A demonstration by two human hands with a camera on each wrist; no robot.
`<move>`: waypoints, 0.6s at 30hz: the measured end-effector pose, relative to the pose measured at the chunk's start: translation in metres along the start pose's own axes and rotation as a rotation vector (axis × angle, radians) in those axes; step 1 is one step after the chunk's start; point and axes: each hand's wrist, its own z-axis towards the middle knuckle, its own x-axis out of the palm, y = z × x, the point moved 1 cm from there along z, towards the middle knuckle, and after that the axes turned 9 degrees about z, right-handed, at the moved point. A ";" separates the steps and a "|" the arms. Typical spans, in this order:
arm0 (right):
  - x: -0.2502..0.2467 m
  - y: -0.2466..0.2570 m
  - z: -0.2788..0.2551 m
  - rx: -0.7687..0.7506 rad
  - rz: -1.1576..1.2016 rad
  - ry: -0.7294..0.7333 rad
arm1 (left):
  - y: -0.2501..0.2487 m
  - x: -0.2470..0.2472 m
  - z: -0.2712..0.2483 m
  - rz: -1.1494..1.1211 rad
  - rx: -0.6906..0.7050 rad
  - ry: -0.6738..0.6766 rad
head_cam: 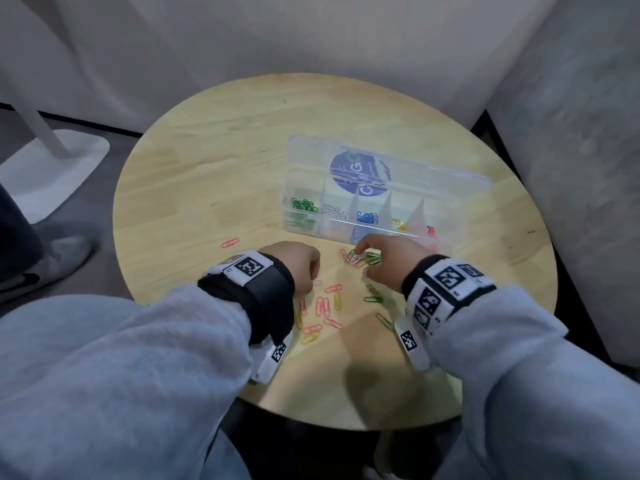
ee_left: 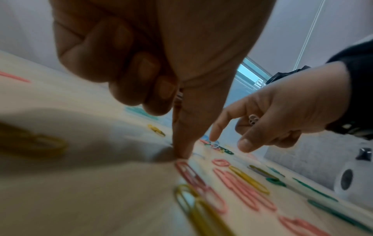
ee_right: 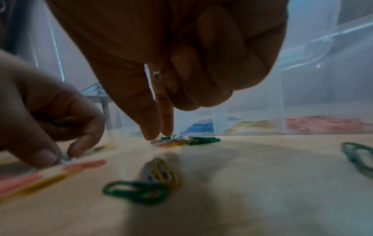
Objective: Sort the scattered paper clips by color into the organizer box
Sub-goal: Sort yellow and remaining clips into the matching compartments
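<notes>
Coloured paper clips lie scattered on the round wooden table. My left hand has its thumb and forefinger down on a white clip on the table, pinching it. Its curled fingers hold more pale clips. My right hand keeps white clips tucked under its curled fingers, while thumb and forefinger touch a mixed pile of green, red and yellow clips. The clear organizer box stands open just beyond, with green, white, blue, yellow and red clips in separate compartments.
The box lid lies open behind the compartments. One red clip lies apart at the left. Green clips lie near my right wrist. A wall stands close on the right, and a white stand base and a shoe are on the floor to the left.
</notes>
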 end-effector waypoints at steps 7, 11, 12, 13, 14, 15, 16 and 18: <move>0.007 0.011 0.011 0.038 -0.174 0.110 | -0.001 0.004 -0.001 0.030 -0.048 0.104; 0.009 0.004 0.010 0.026 -0.113 0.084 | 0.001 0.004 -0.003 -0.004 -0.039 0.126; 0.010 0.001 0.008 0.023 -0.067 0.074 | 0.001 0.001 -0.004 -0.024 -0.036 0.113; 0.010 -0.003 0.006 0.026 0.008 0.053 | 0.003 -0.002 -0.004 -0.055 -0.031 0.102; 0.009 -0.007 0.002 0.035 0.096 0.027 | 0.004 -0.005 -0.005 -0.099 -0.022 0.093; 0.008 -0.012 -0.002 0.033 0.169 -0.003 | 0.005 -0.010 -0.005 -0.154 -0.009 0.089; 0.006 -0.016 -0.006 0.032 0.235 -0.018 | 0.007 -0.015 -0.005 -0.215 0.004 0.081; 0.002 -0.026 -0.014 0.076 0.401 -0.003 | 0.010 -0.024 -0.007 -0.340 0.021 0.055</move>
